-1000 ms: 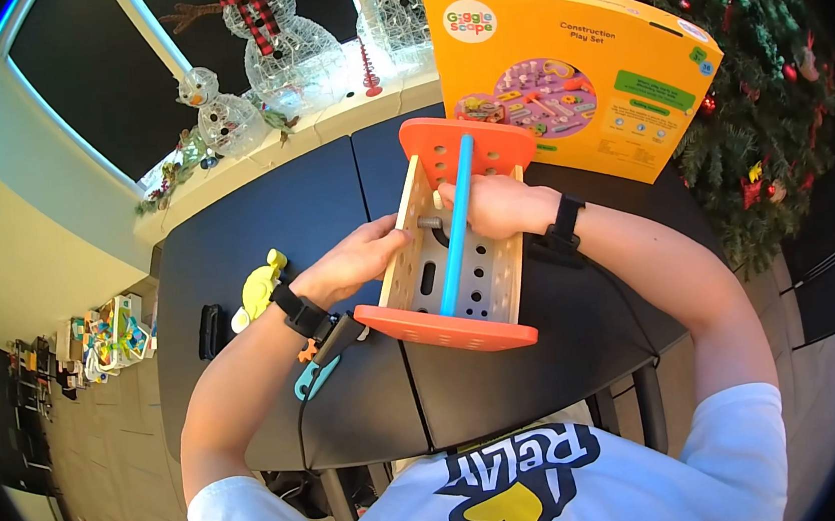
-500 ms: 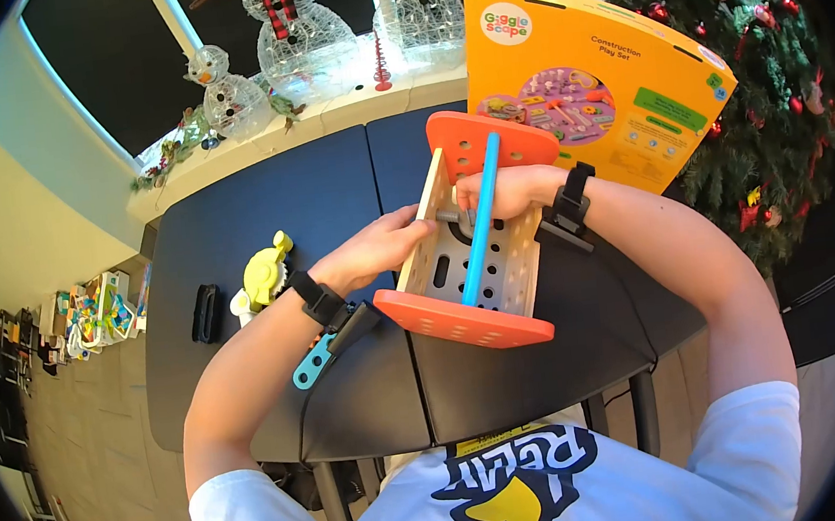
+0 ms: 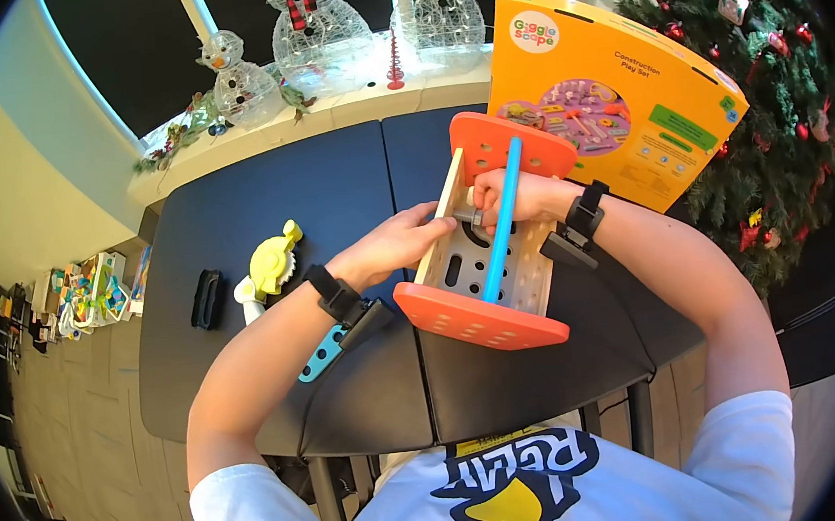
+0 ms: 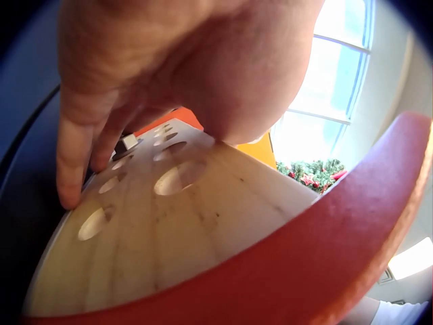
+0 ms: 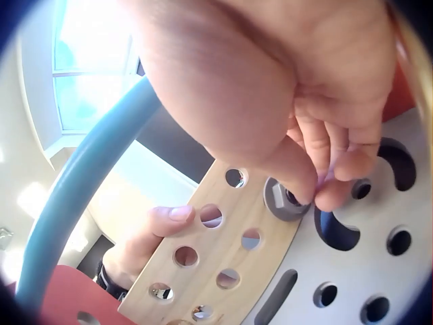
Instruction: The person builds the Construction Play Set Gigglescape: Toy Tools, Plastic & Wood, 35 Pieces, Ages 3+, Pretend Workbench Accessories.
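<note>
A toy toolbox with perforated wooden sides (image 5: 226,247), red end panels (image 3: 483,316) and a blue rod handle (image 3: 503,227) stands at the middle of the table. My left hand (image 3: 398,242) grips its left side, thumb over the top edge and fingers (image 4: 73,162) spread along the outer face. Inside the box, my right hand (image 3: 522,195) reaches past the handle with fingers curled. Its thumb and fingertips pinch at a grey toy bolt (image 5: 281,200) against the left side's inner face. My right fingers partly hide the bolt. A grey slotted plate (image 5: 298,301) forms the floor.
A yellow-green toy saw (image 3: 272,262), a black case (image 3: 206,299) and a blue perforated strip (image 3: 321,355) lie on the table's left part. A large orange box (image 3: 611,81) stands behind the toolbox. A decorated tree (image 3: 776,125) is at the right.
The view has shifted, so the table's things sit differently in frame. My right fingers have closed in on the grey bolt inside the box; my left hand keeps its grip on the side.
</note>
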### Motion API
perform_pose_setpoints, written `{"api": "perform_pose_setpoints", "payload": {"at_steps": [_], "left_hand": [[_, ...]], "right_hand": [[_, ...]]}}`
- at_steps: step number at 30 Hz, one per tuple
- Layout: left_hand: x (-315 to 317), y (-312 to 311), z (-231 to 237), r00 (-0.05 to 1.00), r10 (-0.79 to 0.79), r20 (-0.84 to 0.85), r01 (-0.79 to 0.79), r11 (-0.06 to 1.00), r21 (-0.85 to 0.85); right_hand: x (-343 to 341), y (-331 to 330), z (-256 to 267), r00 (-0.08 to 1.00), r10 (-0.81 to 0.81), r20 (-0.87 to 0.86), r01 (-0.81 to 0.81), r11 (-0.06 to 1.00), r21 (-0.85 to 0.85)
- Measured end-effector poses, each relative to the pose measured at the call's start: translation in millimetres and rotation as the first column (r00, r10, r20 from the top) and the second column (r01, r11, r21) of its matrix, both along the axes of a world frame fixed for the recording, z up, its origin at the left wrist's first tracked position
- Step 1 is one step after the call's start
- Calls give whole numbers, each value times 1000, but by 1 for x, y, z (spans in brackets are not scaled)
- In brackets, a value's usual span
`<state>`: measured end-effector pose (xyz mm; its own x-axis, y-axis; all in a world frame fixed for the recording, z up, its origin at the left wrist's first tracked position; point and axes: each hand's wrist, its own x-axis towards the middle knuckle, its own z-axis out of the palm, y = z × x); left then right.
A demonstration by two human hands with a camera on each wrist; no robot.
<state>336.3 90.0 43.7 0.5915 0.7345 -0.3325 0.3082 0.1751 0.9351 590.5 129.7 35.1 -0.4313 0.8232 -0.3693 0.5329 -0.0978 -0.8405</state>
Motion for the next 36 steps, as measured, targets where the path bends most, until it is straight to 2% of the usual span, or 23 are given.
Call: {"api": "perform_pose_setpoints", "payload": {"at_steps": [4, 7, 9, 12, 15, 18, 22, 24, 27, 30, 33, 36], "left_hand": [[1, -7, 17, 1000, -14, -23, 13, 999, -37], [-1, 2, 5, 1000, -8, -26, 9, 998, 69], [0, 2, 0, 998, 53, -38, -48, 993, 111], [1, 3, -2, 995, 91, -48, -83, 985, 153], [0, 8, -4, 992, 94, -79, -80, 983, 168], [-2, 14, 1, 996, 68, -59, -61, 991, 120], [-3, 20, 2, 998, 60, -11, -60, 997, 54], [-3, 22, 1, 998, 58, -14, -57, 997, 53], [-2, 21, 2, 997, 71, -20, -70, 996, 51], [0, 20, 2, 995, 90, -34, -88, 995, 52], [2, 19, 8, 993, 101, -66, -96, 993, 73], [2, 19, 6, 993, 101, -52, -97, 993, 73]], "right_hand": [[1, -4, 0, 997, -65, -43, 64, 998, -22], [3, -3, -4, 992, -88, -87, 86, 996, -32], [5, 3, -13, 992, -89, -93, 86, 996, -30], [2, -6, 0, 980, -147, -136, 130, 983, -127], [3, -7, 1, 996, -41, -73, 40, 999, -12], [2, -6, -3, 998, -34, -50, 33, 999, -30], [2, -7, -6, 993, -65, -101, 60, 997, -54], [4, -5, -11, 988, -61, -140, 53, 997, -63], [4, -5, -9, 995, -43, -88, 42, 999, -21], [3, -10, 2, 987, -54, -151, 40, 995, -93], [7, -6, -7, 996, 90, -17, -89, 995, 42], [3, -13, 2, 997, 73, -10, -72, 997, 36]]}}
